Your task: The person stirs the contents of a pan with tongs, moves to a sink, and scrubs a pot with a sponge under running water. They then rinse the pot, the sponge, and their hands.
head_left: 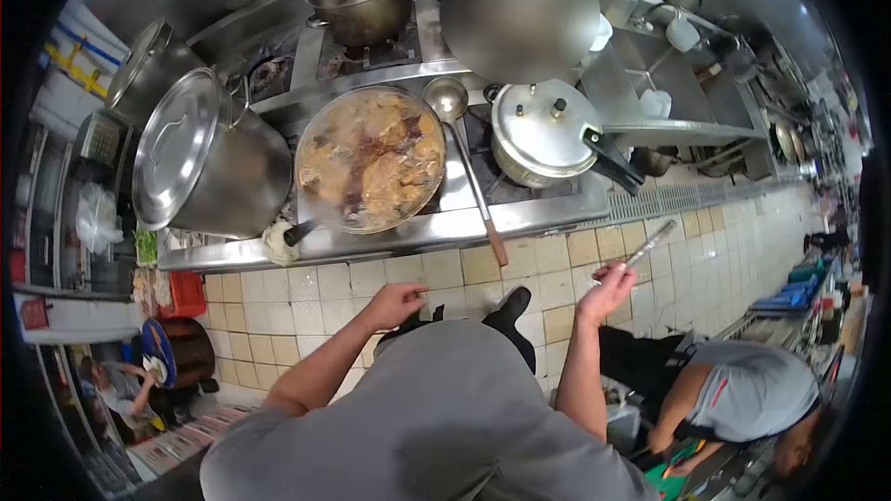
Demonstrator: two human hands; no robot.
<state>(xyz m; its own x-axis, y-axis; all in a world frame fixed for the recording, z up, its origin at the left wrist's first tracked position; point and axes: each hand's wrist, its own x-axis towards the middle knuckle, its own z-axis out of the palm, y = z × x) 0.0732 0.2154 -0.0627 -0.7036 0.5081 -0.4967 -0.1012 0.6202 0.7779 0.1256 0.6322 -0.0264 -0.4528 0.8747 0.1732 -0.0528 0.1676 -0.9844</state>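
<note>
My right hand (pixel 608 289) is closed around a slim metallic utensil (pixel 652 241), which points up and to the right over the tiled floor. My left hand (pixel 397 304) hangs in front of my body, its fingers curled together; I cannot make out anything in them. Beyond it, a wide pan (pixel 371 160) of brownish bubbling food sits on the stove. A long ladle (pixel 473 172) with a wooden handle end lies to the pan's right, its handle reaching past the stove's front edge. Farther right stands a closed pressure cooker (pixel 546 130) with a black handle.
A large lidded pot (pixel 218 162) stands left of the pan, an open pot (pixel 360 0) behind it. A cloth (pixel 278 243) lies at the stove's edge (pixel 408 239). One person (pixel 742 390) bends over a green board at lower right; another person (pixel 121 394) is at lower left.
</note>
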